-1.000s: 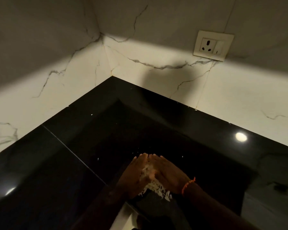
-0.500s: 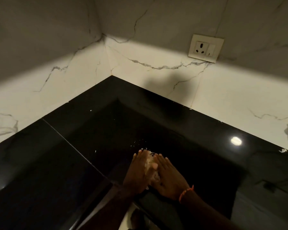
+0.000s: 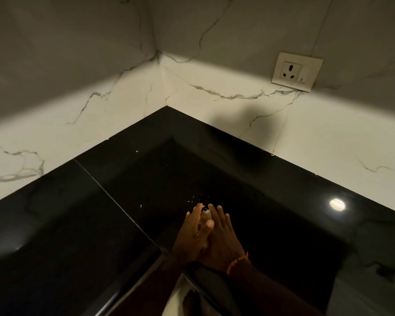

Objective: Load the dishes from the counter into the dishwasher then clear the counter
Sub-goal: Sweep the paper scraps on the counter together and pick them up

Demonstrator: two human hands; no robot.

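Observation:
Both my hands lie on the glossy black counter (image 3: pixel 78 213), side by side with straight fingers angled toward each other. My left hand (image 3: pixel 193 233) and my right hand (image 3: pixel 224 240) cup a small heap of white rice-like crumbs (image 3: pixel 206 212) between their fingertips; most of the heap is hidden by the fingers. A few loose white crumbs (image 3: pixel 196 197) lie scattered just beyond the fingertips. An orange thread band (image 3: pixel 237 262) circles my right wrist. No dishes and no dishwasher are in view.
The counter fills an inside corner between two white marble walls (image 3: pixel 55 124). A wall socket (image 3: pixel 297 71) sits on the right wall. A seam (image 3: pixel 114 199) runs across the counter on the left. The counter's front edge (image 3: pixel 123 290) runs just below my wrists.
My hands slid forward over the counter and drew closer together, gathering the white crumbs into a tighter heap. Less of the heap shows between them now.

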